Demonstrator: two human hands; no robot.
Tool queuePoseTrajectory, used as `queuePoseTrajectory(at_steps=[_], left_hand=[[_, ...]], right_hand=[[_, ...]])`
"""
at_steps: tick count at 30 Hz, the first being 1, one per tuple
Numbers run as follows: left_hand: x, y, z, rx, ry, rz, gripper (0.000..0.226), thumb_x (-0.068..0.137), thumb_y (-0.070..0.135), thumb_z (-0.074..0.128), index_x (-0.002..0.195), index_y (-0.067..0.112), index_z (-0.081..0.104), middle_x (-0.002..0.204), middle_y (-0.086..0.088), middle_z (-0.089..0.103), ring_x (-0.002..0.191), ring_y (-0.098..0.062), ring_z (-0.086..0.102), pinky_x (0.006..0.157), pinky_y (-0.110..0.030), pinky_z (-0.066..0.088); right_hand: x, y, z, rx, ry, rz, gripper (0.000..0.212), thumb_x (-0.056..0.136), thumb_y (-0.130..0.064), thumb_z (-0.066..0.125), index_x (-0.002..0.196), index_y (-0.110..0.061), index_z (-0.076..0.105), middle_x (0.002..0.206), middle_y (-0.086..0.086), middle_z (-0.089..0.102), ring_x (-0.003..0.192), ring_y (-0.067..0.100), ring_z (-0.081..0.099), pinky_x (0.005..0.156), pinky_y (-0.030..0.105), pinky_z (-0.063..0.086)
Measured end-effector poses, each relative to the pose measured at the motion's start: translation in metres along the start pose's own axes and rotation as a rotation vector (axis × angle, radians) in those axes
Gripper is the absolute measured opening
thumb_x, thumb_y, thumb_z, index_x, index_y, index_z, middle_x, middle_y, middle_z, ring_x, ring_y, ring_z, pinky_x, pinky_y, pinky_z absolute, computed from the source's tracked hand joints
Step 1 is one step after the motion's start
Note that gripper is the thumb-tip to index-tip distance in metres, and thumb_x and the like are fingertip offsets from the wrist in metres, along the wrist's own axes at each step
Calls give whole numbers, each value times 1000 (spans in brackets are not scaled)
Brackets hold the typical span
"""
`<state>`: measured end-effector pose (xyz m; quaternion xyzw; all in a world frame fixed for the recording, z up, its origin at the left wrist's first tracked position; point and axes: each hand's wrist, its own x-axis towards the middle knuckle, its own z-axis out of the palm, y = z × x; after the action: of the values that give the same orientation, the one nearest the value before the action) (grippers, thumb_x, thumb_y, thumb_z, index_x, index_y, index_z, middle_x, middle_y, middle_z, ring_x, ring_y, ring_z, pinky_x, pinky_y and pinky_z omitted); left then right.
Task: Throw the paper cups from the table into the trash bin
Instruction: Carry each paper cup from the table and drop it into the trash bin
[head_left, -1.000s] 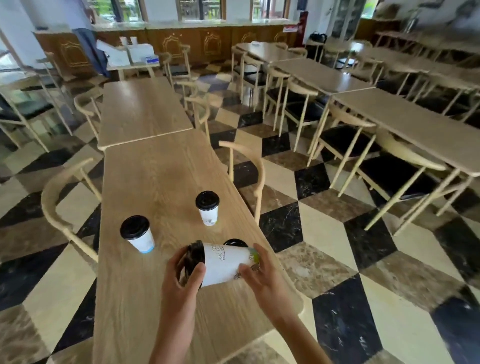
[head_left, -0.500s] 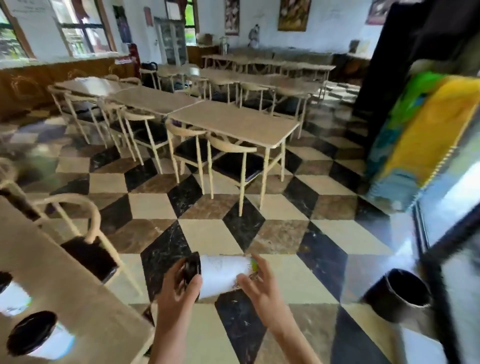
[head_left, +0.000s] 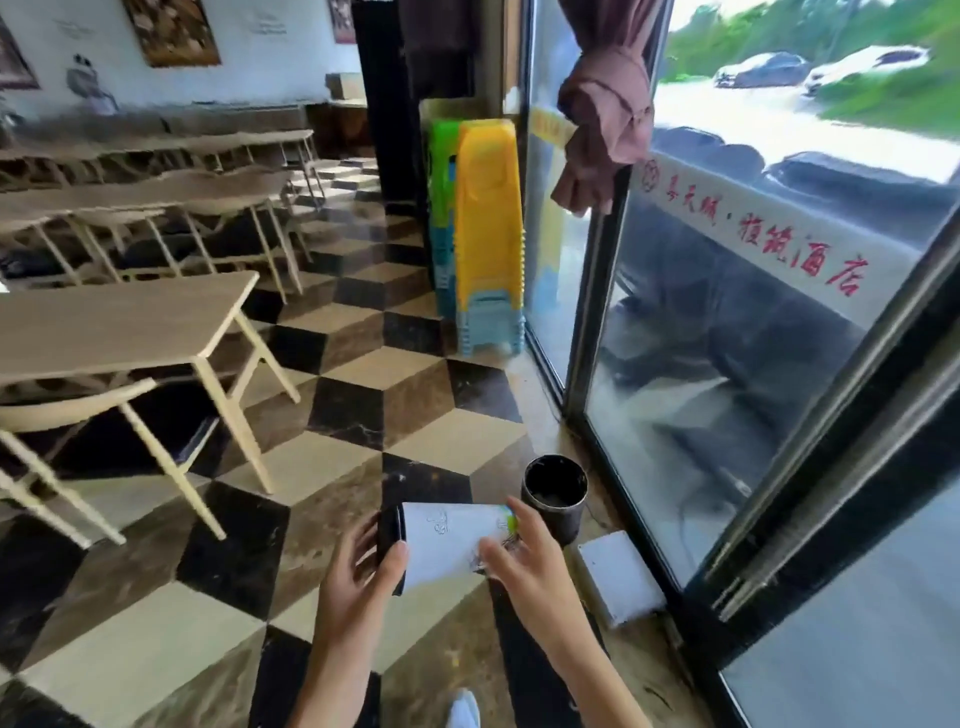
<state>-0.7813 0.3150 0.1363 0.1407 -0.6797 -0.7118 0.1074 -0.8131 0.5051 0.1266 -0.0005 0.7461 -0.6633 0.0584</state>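
Note:
A white paper cup (head_left: 451, 540) with a black lid lies sideways between both hands, above the floor. My left hand (head_left: 358, 582) grips the lid end. My right hand (head_left: 524, 561) holds the bottom end, fingers spread around it. The trash bin (head_left: 555, 496), a small black cylinder with an open top, stands on the floor by the glass door, just beyond and right of the cup. The table with the other cups is out of view.
A glass sliding door (head_left: 727, 364) with a dark frame runs along the right. A white box (head_left: 615, 577) lies on the floor next to the bin. Stacked yellow and green plastic stools (head_left: 485, 234) stand ahead. Wooden tables (head_left: 114, 322) and chairs fill the left.
The view has swung right, away from the table. The bin and the glass door are much closer. Both hands still hold the cup sideways in the same grip.

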Motion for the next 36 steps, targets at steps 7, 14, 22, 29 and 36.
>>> queuePoseTrajectory(at_steps=[7, 14, 22, 29, 36], left_hand=[[134, -24, 105, -27, -178, -61, 53, 76, 40, 82, 124, 29, 61, 116, 10, 73, 110, -6, 67, 92, -34, 52], [290, -41, 193, -9, -294, -161, 44, 76, 36, 78, 116, 29, 63, 116, 3, 73, 112, -14, 67, 100, -48, 51], [386, -68, 250, 54, -345, -246, 70, 65, 54, 79, 127, 29, 60, 116, 14, 73, 111, -2, 66, 89, -26, 54], [433, -126, 299, 141, -323, -361, 56, 67, 54, 75, 120, 39, 62, 113, 20, 71, 108, 3, 64, 81, -15, 52], [449, -226, 348, 199, -291, -541, 55, 68, 47, 74, 120, 34, 62, 120, 6, 70, 110, -4, 65, 94, -31, 53]], right_hand=[[135, 29, -62, -43, 181, 59, 60, 87, -31, 67, 142, -24, 44, 122, -8, 61, 99, -1, 61, 79, 8, 46], [287, 36, -105, -65, 296, 130, 48, 77, -50, 67, 118, -61, 46, 118, -22, 60, 104, -8, 59, 81, 11, 48], [388, 63, -137, -23, 305, 229, 46, 83, -40, 71, 122, -52, 49, 120, -3, 66, 106, 14, 67, 92, 42, 56], [451, 117, -169, -88, 233, 351, 59, 89, -28, 66, 142, -26, 42, 133, -2, 58, 117, 15, 59, 99, 45, 50], [490, 229, -204, -39, 205, 498, 58, 90, -19, 65, 143, -22, 42, 130, -4, 58, 115, 7, 59, 95, 25, 51]])
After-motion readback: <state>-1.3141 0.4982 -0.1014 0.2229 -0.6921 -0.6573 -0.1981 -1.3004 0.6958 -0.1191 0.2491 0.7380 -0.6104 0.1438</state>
